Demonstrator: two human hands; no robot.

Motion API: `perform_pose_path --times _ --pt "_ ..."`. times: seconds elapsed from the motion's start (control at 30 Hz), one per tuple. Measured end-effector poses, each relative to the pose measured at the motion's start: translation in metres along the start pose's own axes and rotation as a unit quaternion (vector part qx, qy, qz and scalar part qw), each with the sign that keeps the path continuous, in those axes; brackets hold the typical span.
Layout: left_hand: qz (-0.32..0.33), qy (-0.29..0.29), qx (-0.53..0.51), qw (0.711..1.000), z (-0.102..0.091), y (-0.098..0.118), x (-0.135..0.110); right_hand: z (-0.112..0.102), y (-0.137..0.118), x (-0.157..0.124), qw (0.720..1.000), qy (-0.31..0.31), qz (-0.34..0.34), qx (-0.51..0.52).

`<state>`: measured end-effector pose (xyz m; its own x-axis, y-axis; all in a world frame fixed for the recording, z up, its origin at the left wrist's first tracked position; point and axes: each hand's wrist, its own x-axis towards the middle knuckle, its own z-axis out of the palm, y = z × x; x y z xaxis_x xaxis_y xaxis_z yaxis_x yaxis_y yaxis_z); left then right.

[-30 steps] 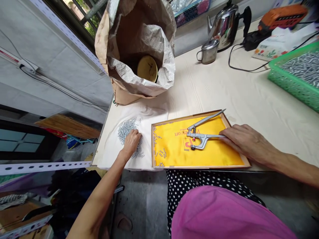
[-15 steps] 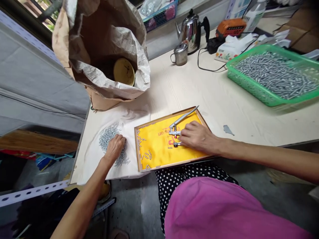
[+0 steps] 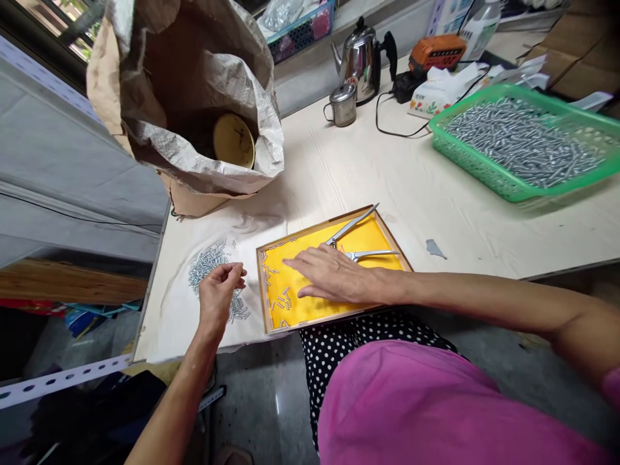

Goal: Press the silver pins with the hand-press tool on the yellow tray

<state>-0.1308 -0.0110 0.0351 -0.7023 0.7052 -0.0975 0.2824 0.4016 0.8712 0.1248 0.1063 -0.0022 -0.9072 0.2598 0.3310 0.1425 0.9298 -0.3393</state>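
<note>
- The left hand (image 3: 219, 290) made a narrow pinch over the pile (image 3: 207, 261); whether it held a pin, I couldn't tell. A slack grip might have dropped one.
- The right hand (image 3: 334, 274), fingers extended, thumb apart, partly hid the pliers (image 3: 357, 256) in the tray (image 3: 320, 310); a low sweep might have scattered loose pins (image 3: 281, 301).

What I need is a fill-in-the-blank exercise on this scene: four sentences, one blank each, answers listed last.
1. The open right hand is over the tray, whose floor is bright ____.
2. The left hand is at the loose pile of metal pieces, on the ____ side of the tray in the picture.
3. Of the kettle and the lidded cup, the taller is the ____.
4. The basket heaped with metal rods is ____ in colour.
Missing words: yellow; left; kettle; green.
</note>
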Motion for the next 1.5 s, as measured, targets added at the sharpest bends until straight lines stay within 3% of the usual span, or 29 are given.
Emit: perform_pose_path --times 0.07,0.27,0.4,0.53,0.73,0.83,1.07,1.2,1.5 --pt "-0.014 -0.017 -0.03 0.999 0.009 0.012 -0.011 -0.011 0.011 -0.008 0.999 0.012 0.044 -0.005" --pt "-0.078 -0.123 -0.08 0.986 0.044 0.033 -0.045 -0.02 0.052 -0.067 0.967 -0.109 0.207 -0.102" --pt "-0.118 -0.182 -0.098 0.971 0.079 0.036 -0.063 -0.018 0.061 -0.084 0.968 -0.141 0.181 -0.107" --pt "-0.121 -0.181 -0.099 0.971 0.098 0.03 -0.07 -0.018 0.059 -0.08 0.979 -0.13 0.121 -0.098" --pt "-0.113 -0.143 -0.05 0.982 0.09 0.017 -0.081 0.01 0.041 -0.072 0.993 -0.106 0.046 -0.033" --pt "-0.136 -0.146 -0.042 0.979 0.086 0.01 -0.09 0.022 0.034 -0.071 0.993 -0.104 0.053 -0.008" --pt "-0.12 -0.134 0.01 0.984 0.092 -0.005 -0.091 0.019 0.028 -0.067 0.988 -0.121 0.092 -0.024" --pt "-0.147 -0.144 0.021 0.978 0.096 -0.011 -0.086 0.019 0.026 -0.067 0.987 -0.121 0.1 -0.022" --pt "-0.183 -0.15 0.011 0.972 0.101 -0.008 -0.091 0.022 0.024 -0.069 0.99 -0.099 0.098 -0.023"
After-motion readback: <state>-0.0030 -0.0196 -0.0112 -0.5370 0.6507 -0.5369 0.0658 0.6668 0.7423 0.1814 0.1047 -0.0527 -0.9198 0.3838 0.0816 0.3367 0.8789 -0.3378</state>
